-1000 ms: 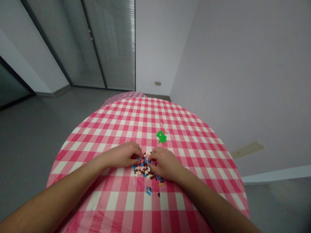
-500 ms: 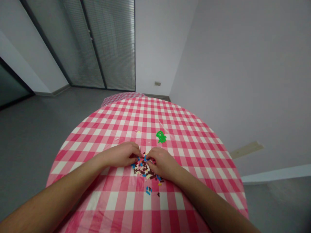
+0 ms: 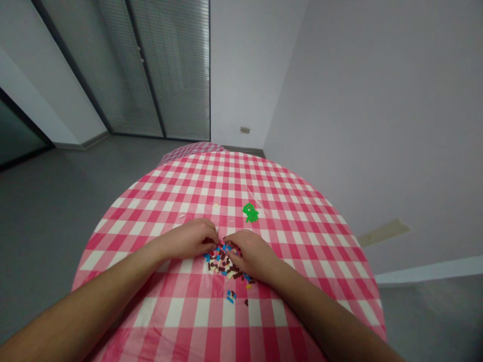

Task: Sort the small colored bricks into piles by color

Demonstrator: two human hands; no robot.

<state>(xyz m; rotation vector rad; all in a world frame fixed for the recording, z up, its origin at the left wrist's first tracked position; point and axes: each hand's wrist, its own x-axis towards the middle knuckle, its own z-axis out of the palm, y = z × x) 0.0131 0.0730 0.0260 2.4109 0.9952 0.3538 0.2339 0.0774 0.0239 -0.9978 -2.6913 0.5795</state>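
Observation:
A loose pile of small toy building bricks (image 3: 225, 265), dark brown, blue, cream and pink, lies between my two hands. My left hand (image 3: 198, 237) is at the pile's left edge with its fingers curled down and the thumb close to them. Whatever may be between those fingertips is too small to make out. Over the right side of the pile rests my right hand (image 3: 253, 251), its thumb apart from the bent fingers and bricks showing in the gap. Part of the pile is hidden under it.
Beyond my right hand lies a cluster of green pieces (image 3: 250, 212). A few cream pieces (image 3: 215, 205) are farther left. Nearer me are some blue and brown bricks (image 3: 231, 296). The round table wears a red-and-white checked cloth (image 3: 181, 311); a wall (image 3: 377, 125) stands to the right.
The fingers of my right hand have shifted slightly at the top of the pile. A blue brick that stood between both hands' fingertips no longer shows there. Both forearms stay nearly in place.

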